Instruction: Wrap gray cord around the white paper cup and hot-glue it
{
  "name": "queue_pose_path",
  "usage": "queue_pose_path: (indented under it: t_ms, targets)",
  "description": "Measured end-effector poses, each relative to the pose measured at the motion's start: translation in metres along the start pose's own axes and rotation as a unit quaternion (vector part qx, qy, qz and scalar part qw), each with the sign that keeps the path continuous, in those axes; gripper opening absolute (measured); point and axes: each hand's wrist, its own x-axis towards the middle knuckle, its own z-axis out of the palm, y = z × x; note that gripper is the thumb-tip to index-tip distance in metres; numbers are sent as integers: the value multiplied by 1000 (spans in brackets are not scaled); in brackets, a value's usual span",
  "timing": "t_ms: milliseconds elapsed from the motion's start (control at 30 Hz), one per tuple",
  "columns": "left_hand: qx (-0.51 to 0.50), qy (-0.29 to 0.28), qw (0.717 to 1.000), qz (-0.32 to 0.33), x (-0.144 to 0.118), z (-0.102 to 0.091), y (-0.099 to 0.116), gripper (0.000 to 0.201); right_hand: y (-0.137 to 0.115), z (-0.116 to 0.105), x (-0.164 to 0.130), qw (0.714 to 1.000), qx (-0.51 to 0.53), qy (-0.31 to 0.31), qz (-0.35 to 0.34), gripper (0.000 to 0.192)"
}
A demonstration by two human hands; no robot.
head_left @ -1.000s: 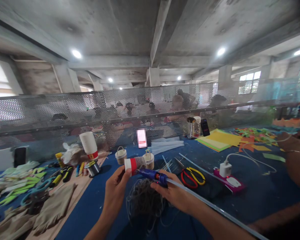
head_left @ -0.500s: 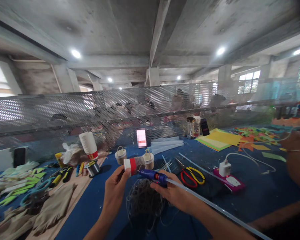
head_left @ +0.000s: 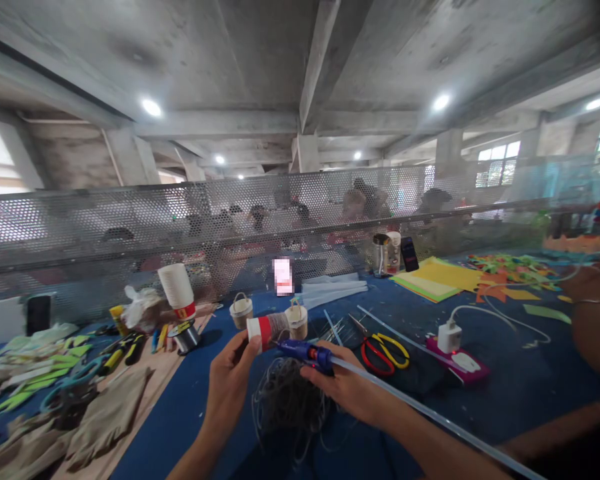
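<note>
My left hand point(head_left: 233, 367) holds a red and white paper cup point(head_left: 260, 333) on its side, its right part wrapped in grey cord. In my right hand point(head_left: 347, 383) is a blue hot glue gun point(head_left: 305, 353), its nozzle at the cup's side; whether it touches I cannot tell. A long clear glue stick point(head_left: 405, 400) runs out of the gun's back. Below both hands lies a tangled heap of grey cord point(head_left: 293, 400). Two cord-wrapped cups with handles, one at the left point(head_left: 241, 312) and one at the right point(head_left: 298, 323), stand just behind the held cup.
Red-handled pliers point(head_left: 375, 353) and yellow-handled scissors point(head_left: 395, 350) lie to the right, near a pink power strip point(head_left: 457, 360) with a white charger. Stacked paper cups point(head_left: 177, 290) and gloves point(head_left: 110, 417) are at left. Another person's arm point(head_left: 593, 313) is at far right; a perforated screen point(head_left: 260, 233) stands behind.
Almost nothing differs. The held cup has shifted very slightly left, and the glue gun stays at its side.
</note>
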Motion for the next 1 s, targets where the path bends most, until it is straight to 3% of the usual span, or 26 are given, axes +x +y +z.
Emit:
queue_pose_path:
  t_ms: [1000]
  targets:
    - [-17,-25,1000,-2,-2,3,6,40,-2,-2,0,1000,-9,22,8,27]
